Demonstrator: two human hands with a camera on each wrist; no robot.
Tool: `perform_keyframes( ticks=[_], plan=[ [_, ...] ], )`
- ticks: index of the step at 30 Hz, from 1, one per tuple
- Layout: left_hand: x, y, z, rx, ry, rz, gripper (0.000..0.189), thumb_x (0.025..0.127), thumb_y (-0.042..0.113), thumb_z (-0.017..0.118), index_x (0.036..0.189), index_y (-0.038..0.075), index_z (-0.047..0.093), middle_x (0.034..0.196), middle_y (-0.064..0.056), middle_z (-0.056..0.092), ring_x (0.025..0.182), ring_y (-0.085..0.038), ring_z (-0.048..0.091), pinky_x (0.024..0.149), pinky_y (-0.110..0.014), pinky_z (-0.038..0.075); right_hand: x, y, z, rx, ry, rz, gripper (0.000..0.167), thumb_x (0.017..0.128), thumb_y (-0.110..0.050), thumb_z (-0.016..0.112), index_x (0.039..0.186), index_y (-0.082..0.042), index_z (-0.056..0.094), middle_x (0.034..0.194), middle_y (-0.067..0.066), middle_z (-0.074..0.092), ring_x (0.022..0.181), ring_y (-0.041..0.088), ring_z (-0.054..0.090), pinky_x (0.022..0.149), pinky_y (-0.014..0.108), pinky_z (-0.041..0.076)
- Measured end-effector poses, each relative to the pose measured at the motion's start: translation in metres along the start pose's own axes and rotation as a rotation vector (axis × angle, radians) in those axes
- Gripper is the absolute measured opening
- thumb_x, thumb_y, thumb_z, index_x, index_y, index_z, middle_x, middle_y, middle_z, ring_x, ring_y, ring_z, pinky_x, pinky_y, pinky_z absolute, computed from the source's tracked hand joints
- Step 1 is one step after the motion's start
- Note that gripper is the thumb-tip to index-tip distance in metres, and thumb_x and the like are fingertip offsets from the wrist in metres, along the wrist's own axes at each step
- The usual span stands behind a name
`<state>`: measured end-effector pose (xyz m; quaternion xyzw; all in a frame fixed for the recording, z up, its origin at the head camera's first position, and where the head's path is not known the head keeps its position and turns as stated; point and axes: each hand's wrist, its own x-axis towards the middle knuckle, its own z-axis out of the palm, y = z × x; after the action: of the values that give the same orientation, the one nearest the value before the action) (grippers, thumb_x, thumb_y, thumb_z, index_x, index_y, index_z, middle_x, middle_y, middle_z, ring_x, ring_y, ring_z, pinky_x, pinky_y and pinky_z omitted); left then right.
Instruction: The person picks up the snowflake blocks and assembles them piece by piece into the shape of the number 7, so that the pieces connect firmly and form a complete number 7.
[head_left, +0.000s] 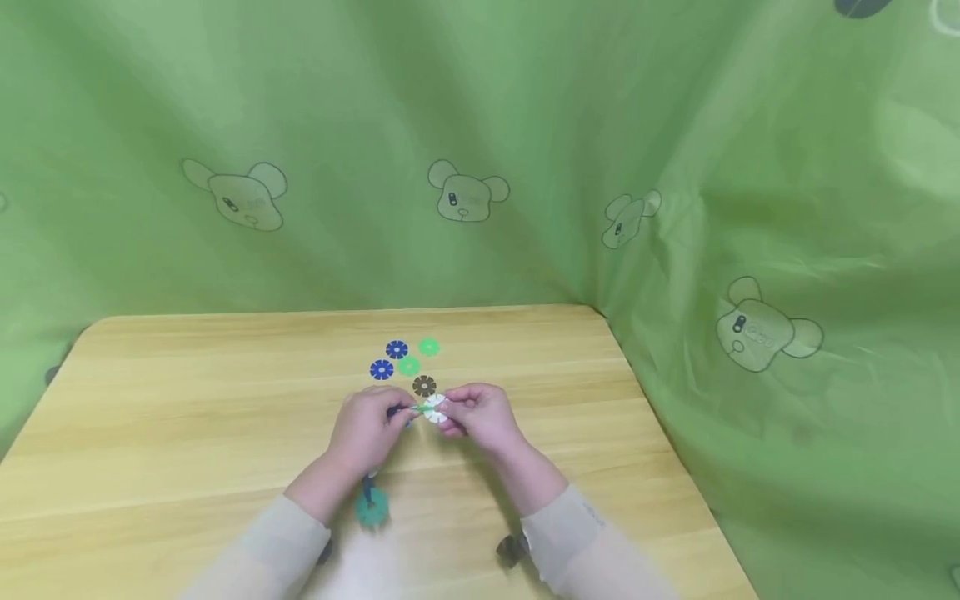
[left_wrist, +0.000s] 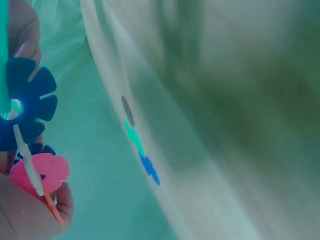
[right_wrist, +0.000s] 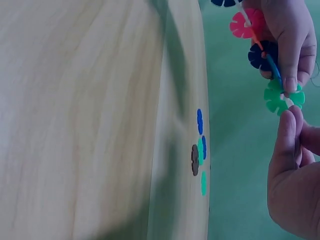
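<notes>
In the head view my left hand point(head_left: 367, 425) holds a chain of slotted plastic snowflake discs above the table. Its lower end, a teal disc point(head_left: 371, 507), hangs below the wrist. The right wrist view shows a pink disc point(right_wrist: 241, 26), a dark blue disc point(right_wrist: 257, 59) and a green disc point(right_wrist: 273, 98) linked along the chain, with the left fingers around it. A white disc point(head_left: 437, 414) is pinched between the thumb and fingers of my right hand point(head_left: 486, 417), its edge meeting the green disc. Whether their slots are engaged I cannot tell.
On the wooden table point(head_left: 187, 400), beyond the hands, lie two blue discs point(head_left: 397, 349), two light green discs point(head_left: 429, 347) and a brown disc point(head_left: 424, 385). A green curtain point(head_left: 360, 250) with printed bear heads stands behind the table and along its right side.
</notes>
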<state>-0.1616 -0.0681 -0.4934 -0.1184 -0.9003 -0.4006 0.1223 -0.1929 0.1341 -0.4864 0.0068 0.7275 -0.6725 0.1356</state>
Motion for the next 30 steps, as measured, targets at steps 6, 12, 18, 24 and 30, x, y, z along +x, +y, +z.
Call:
perform_keyframes(
  ticks=[6, 12, 18, 24, 30],
  plan=[
    [0.006, 0.002, -0.001, 0.106, -0.083, 0.031, 0.009, 0.092, 0.022, 0.083, 0.100, 0.017, 0.079, 0.107, 0.000, 0.079, 0.100, -0.022, 0.074, 0.098, -0.052, 0.051, -0.002, 0.008, 0.001, 0.038, 0.008, 0.023, 0.020, 0.095, 0.008, 0.069, 0.114, 0.014, 0.067, 0.096, 0.019, 0.076, 0.069, 0.014, 0.073, 0.070, 0.030, 0.065],
    [0.006, 0.004, -0.004, 0.138, -0.101, 0.049, 0.009, 0.092, 0.018, 0.082, 0.101, 0.014, 0.079, 0.109, -0.004, 0.079, 0.102, -0.027, 0.074, 0.096, -0.053, 0.055, 0.001, 0.010, 0.004, 0.043, -0.011, 0.001, 0.019, 0.097, 0.004, 0.070, 0.114, 0.013, 0.067, 0.094, 0.019, 0.076, 0.069, 0.015, 0.073, 0.070, 0.030, 0.065],
    [0.006, -0.001, -0.008, 0.143, -0.101, 0.035, 0.008, 0.093, 0.017, 0.081, 0.100, 0.014, 0.079, 0.109, -0.004, 0.079, 0.104, -0.029, 0.074, 0.102, -0.057, 0.053, 0.027, -0.004, -0.010, -0.119, 0.136, -0.142, 0.018, 0.102, -0.006, 0.067, 0.113, 0.009, 0.069, 0.098, 0.019, 0.074, 0.076, 0.023, 0.072, 0.072, 0.031, 0.064],
    [0.007, -0.005, -0.008, 0.156, -0.132, -0.002, 0.007, 0.094, 0.020, 0.080, 0.100, 0.016, 0.079, 0.110, -0.003, 0.079, 0.106, -0.027, 0.073, 0.100, -0.053, 0.051, 0.061, -0.009, -0.016, -0.435, 0.210, -0.251, 0.031, 0.099, -0.014, 0.074, 0.125, 0.004, 0.069, 0.102, 0.012, 0.071, 0.090, 0.025, 0.068, 0.080, 0.032, 0.062],
    [0.006, -0.006, -0.009, 0.158, -0.136, -0.014, 0.007, 0.094, 0.019, 0.080, 0.101, 0.016, 0.079, 0.110, -0.003, 0.079, 0.107, -0.028, 0.073, 0.101, -0.055, 0.049, 0.075, 0.007, -0.005, -0.755, 0.170, -0.218, 0.057, 0.098, -0.032, 0.077, 0.142, 0.000, 0.061, 0.118, 0.013, 0.068, 0.105, 0.028, 0.066, 0.095, 0.043, 0.059]
  ],
)
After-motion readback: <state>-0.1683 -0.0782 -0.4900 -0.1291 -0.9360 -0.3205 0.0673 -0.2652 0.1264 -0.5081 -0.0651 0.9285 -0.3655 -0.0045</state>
